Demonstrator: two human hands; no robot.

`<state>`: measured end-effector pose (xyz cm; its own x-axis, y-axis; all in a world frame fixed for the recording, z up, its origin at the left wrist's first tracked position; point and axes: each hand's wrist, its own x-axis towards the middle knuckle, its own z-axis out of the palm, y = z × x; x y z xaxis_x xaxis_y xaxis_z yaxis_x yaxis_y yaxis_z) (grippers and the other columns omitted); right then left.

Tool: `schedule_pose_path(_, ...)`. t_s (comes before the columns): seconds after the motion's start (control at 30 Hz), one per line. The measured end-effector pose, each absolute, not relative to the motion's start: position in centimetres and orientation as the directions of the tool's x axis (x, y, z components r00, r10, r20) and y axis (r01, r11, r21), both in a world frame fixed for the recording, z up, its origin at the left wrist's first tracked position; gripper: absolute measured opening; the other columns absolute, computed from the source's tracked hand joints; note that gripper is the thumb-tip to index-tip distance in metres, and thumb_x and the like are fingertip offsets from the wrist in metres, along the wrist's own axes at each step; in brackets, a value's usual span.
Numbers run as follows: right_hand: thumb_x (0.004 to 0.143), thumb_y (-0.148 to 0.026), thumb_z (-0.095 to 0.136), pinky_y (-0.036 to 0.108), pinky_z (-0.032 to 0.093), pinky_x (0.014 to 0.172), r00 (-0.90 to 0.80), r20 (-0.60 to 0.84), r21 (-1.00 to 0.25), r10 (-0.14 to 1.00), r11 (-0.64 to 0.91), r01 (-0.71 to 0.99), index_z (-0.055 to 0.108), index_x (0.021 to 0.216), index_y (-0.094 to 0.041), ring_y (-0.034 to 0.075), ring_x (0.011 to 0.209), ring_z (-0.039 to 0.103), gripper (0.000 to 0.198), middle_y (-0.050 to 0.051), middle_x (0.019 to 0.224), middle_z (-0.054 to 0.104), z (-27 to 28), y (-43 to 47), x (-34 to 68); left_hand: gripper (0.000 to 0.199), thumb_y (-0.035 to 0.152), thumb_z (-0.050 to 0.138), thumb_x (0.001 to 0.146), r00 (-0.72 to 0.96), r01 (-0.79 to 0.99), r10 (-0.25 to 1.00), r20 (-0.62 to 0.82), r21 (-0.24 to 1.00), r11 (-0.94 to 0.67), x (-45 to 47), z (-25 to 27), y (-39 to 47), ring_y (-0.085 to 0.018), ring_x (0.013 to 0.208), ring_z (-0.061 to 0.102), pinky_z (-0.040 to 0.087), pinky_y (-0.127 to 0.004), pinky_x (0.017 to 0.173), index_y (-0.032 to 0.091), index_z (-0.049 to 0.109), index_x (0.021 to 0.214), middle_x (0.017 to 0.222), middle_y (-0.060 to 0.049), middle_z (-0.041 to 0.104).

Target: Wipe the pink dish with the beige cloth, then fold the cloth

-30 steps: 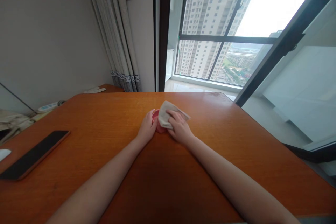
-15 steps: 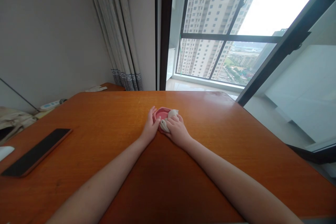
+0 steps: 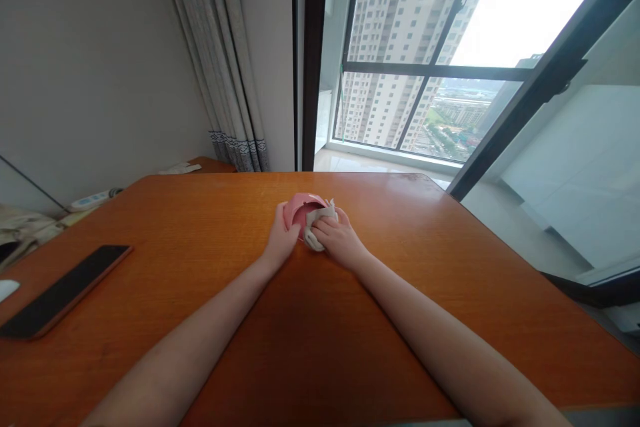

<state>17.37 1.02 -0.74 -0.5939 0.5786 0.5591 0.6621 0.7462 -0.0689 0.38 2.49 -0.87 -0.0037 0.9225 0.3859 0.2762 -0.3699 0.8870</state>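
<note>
Near the middle of the table, my left hand (image 3: pixel 282 240) grips the left side of a small pink bowl (image 3: pixel 299 202), with the thumb at its near rim. The bowl is tipped up so that its inside faces me and to the right. My right hand (image 3: pixel 341 239) is closed on a crumpled white tissue (image 3: pixel 315 217), which it presses against the right part of the bowl's inside. The fingertips are partly hidden by the tissue.
A long flat black slab with a reddish edge (image 3: pixel 65 290), like a phone, lies at the left of the wooden table (image 3: pixel 400 333). A white object (image 3: pixel 7 289) shows at the left edge. Beyond stand a curtain (image 3: pixel 220 67) and a window (image 3: pixel 385 107).
The bowl was lying flatter and is now tipped up toward me in my left hand. My right hand has shifted the tissue, which is more spread out over the bowl's rim.
</note>
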Motion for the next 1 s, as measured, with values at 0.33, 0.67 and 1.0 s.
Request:
schedule_pose_path(0.33,0.091,-0.025,0.041,0.04,0.035,0.084,-0.493,0.593,-0.078,0.637,0.655,0.752,0.064,0.098,-0.023,0.023,0.093,0.045,0.024,0.006,0.097,0.063,-2.1,0.8,16.5,0.059,0.025,0.055,0.074,-0.152,0.254,0.886,0.438,0.884,-0.393,3.1,0.0,-0.3,-0.022,0.119,0.045,0.037,-0.036,0.101,0.021,0.028,0.127,0.127,-0.009,0.046)
schedule_pose_path(0.67,0.093,-0.02,0.035,0.036,0.034,0.08,-0.589,0.558,0.06,0.585,0.679,0.731,0.063,0.089,-0.021,0.02,0.09,0.047,0.029,0.007,0.089,0.062,-1.6,1.6,17.4,0.052,0.019,0.052,0.071,0.241,0.394,0.841,0.484,0.743,-0.54,-0.1,1.5,2.5,-0.024,0.114,0.05,0.036,-0.039,0.102,0.02,0.043,0.122,0.121,-0.006,0.054)
schedule_pose_path(1.0,0.086,-0.018,0.05,0.035,0.034,0.078,-0.593,0.587,0.06,0.551,0.701,0.71,0.064,0.091,-0.019,0.02,0.086,0.044,0.014,0.006,0.088,0.062,-2.3,0.7,16.8,0.061,0.018,0.052,0.075,-0.106,0.283,0.863,0.493,0.847,-0.449,2.5,-1.1,0.3,-0.021,0.128,0.037,0.027,-0.036,0.109,0.018,0.031,0.133,0.138,-0.01,0.039)
